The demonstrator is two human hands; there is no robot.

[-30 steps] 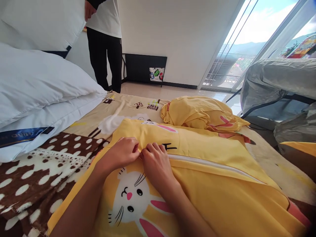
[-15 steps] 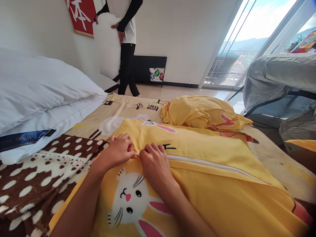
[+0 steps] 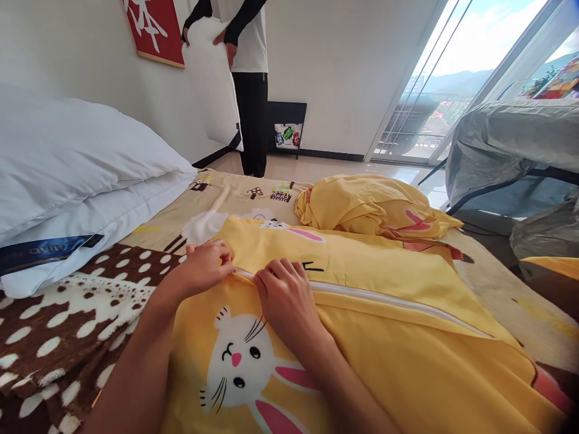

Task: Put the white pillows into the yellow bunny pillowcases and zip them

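A yellow pillowcase (image 3: 384, 337) with white rabbits printed on it lies spread in front of me. A white zipper (image 3: 362, 293) runs across it from my hands towards the right. My left hand (image 3: 205, 265) is closed in a pinch at the zipper's left end; the small pull itself is hidden by the fingers. Just to the right, my right hand (image 3: 286, 295) has its fingers curled over the zipper seam, gripping it. A short stretch of zipper shows between the two hands.
White pillows (image 3: 81, 157) lie stacked on the left beside a brown dotted blanket (image 3: 49, 337). Bunched yellow fabric (image 3: 371, 205) sits on the bed's far side. A person (image 3: 246, 54) stands beyond, holding a white pillow (image 3: 210, 78). A grey covered object (image 3: 511, 138) stands right.
My left hand has slid left along the zipper, widening the gap between my hands. My right hand has barely moved. The other person has shifted right with the white pillow.
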